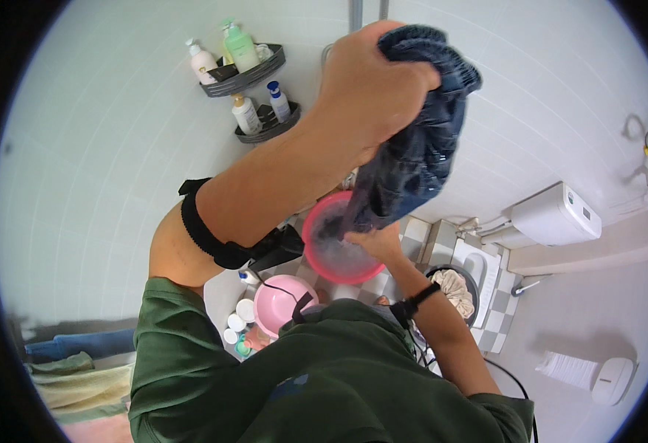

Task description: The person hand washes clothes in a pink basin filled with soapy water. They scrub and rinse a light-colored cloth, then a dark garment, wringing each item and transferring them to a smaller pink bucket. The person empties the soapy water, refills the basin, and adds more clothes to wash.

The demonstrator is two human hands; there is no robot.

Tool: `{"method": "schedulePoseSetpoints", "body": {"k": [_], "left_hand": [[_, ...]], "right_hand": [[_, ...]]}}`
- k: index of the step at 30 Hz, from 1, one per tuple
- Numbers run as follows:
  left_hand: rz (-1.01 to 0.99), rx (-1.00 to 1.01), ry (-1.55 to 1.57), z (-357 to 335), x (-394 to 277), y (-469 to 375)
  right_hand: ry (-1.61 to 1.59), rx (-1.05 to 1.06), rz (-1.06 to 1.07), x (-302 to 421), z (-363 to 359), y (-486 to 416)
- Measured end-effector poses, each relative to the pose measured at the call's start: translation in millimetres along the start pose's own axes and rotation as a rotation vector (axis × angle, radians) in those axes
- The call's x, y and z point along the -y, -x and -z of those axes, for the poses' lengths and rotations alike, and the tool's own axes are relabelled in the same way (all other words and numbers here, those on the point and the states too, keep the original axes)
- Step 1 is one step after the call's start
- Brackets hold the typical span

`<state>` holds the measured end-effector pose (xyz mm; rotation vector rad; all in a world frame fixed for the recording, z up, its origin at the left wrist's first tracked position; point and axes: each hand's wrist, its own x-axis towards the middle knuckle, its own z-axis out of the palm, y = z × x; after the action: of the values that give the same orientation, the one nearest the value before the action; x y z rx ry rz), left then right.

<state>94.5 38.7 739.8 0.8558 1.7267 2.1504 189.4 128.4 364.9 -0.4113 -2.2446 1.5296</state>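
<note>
My left hand [382, 83], raised high, grips the gathered upper end of a dark blue denim garment [426, 147]. The garment hangs bunched and looks wet. Lower down, my right hand [379, 241] holds its bottom end, thumb at the near side. Below that end stands a pink-red plastic basin [314, 257] with cloudy water in it, on the tiled floor. The garment hides part of the basin's rim. Something dark shows in the water, too unclear to name.
A light pink basin [285, 302] and white containers [236, 321] stand at lower left. Corner shelves [243, 77] hold pump bottles. At right are a dark tub [473, 290] with beige cloth, a squat toilet [476, 266] and its white cistern [556, 216].
</note>
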Motion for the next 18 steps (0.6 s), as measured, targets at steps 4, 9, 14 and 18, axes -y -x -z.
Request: {"method": "schedulePoseSetpoints", "body": {"k": [4, 9, 14, 18], "left_hand": [[0.050, -0.079, -0.016, 0.9, -32.8, 14.0], [-0.026, -0.101, 0.057, 52.5, -30.8, 18.3], [0.049, -0.224, -0.186, 155.2, 22.1, 40.0], [0.196, -0.277, -0.356, 227.4, 125.9, 73.2]], "right_hand": [[-0.041, -0.027, -0.227, -7.9, -24.2, -48.4], [0.059, -0.212, -0.243, -11.4, 13.6, -79.2], [-0.541, -0.352, -0.499, -4.1, 35.0, -88.9], [-0.491, -0.382, -0.425, 12.9, 41.5, -91.5]]}}
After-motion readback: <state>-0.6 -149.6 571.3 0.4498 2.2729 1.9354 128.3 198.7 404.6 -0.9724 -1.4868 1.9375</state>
